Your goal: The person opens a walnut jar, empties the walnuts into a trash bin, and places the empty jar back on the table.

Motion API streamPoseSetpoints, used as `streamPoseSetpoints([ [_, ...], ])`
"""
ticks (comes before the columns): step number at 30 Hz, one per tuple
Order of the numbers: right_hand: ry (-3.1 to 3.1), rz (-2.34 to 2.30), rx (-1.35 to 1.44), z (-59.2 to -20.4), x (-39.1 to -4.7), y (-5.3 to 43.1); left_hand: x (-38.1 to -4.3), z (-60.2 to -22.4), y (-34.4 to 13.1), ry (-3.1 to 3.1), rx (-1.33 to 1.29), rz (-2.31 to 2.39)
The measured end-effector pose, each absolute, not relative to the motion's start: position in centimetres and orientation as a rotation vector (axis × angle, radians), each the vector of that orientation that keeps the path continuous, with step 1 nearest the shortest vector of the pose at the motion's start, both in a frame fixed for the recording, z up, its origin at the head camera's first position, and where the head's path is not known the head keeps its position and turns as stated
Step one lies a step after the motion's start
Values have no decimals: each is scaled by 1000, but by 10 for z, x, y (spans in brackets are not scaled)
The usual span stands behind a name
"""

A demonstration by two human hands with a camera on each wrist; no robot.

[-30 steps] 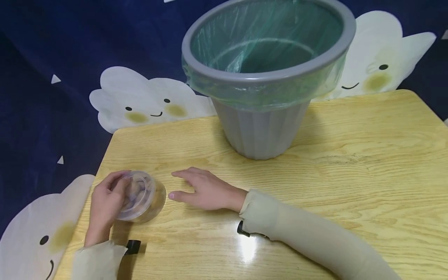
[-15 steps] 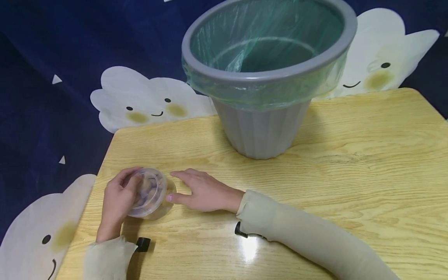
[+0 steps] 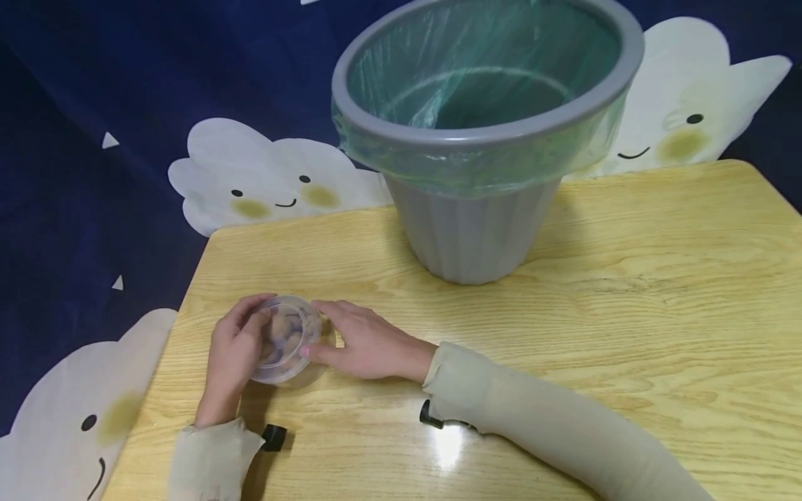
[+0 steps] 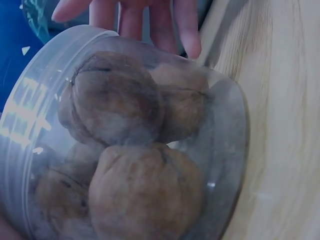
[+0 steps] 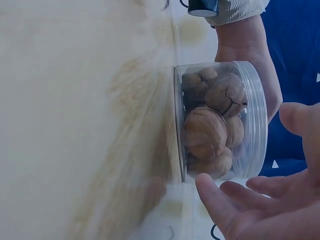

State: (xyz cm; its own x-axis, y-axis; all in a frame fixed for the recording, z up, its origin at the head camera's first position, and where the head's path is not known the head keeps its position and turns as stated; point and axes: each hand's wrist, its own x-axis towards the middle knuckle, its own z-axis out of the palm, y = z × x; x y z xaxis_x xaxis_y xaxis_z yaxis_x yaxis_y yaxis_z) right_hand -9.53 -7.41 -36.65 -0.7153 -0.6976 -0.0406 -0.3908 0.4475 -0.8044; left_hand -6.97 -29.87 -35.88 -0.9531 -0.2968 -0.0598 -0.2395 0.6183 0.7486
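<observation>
A round clear plastic jar (image 3: 289, 341) with a screw lid stands on the table at the left of the head view. Several walnuts (image 5: 204, 132) show through its wall. My left hand (image 3: 234, 341) grips the jar from its left side, with the thumb by the lid's rim; its other fingers are partly hidden behind the jar. On the opposite side, my right hand (image 3: 370, 341) reaches in with thumb and fingers spread, the tips right at the rim. In the right wrist view, the right fingers (image 5: 215, 197) are extended beside the jar and hold nothing.
A large grey bin (image 3: 470, 229) lined with a green plastic bag (image 3: 464, 170) stands at the back of the wooden table (image 3: 626, 334). Behind the table hangs a dark blue cloth (image 3: 81, 209) with white smiling clouds.
My left hand has slid the jar to the right across the table, up to the right hand. The right hand has barely moved, its fingertips now at the lid's edge.
</observation>
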Motion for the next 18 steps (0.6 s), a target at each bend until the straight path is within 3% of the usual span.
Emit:
streamPoseSetpoints([
  [8, 2327, -1228, -931, -371, -98, -73, -67, -358, -296, -2768, 357, -1405],
  [18, 2334, -1214, -852, -372, -99, -73, -65, -364, -305, -2819, -31, -1503],
])
